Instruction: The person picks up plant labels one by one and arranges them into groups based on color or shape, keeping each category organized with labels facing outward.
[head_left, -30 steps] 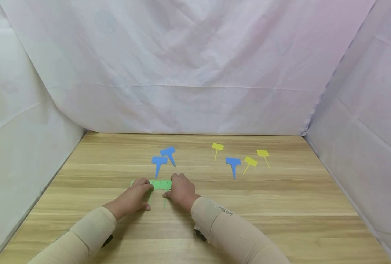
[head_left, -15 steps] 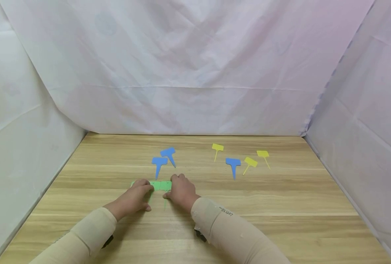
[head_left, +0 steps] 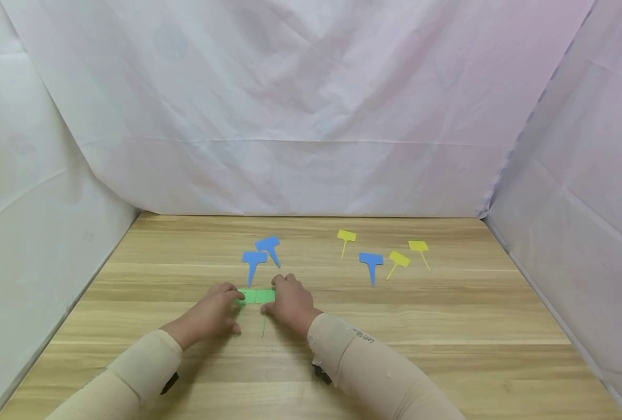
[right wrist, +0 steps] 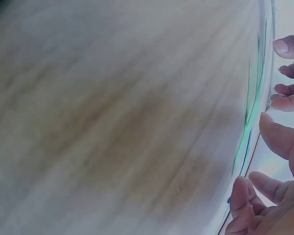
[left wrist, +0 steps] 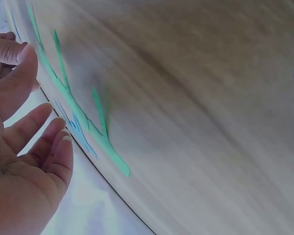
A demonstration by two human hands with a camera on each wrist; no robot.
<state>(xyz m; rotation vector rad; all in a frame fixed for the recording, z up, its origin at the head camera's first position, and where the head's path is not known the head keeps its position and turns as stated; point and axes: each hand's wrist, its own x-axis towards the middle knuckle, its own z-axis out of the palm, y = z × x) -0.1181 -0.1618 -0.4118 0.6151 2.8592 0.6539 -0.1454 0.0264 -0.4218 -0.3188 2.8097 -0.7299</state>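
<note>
Green T-shaped plant labels lie side by side on the table, heads in a row and thin stems toward me. My left hand is at the row's left end, thumb and fingers apart, hiding part of it. At the right end is my right hand, its fingers loosely bent around the label's edge; whether it touches is unclear. In the left wrist view, the green row lies flat beyond the spread fingers. The right wrist view shows the same green labels edge-on, with a gap between thumb and fingers.
Two blue T-shaped labels lie just behind the green row, close together. Another blue label is farther right, near three yellow labels. White cloth hangs behind the wooden table and on both sides.
Both hands have shifted slightly and loosened. The right hand has moved a little to the right, showing more of a green label. The left hand now covers the row's left end. Blue and yellow labels stay put.
</note>
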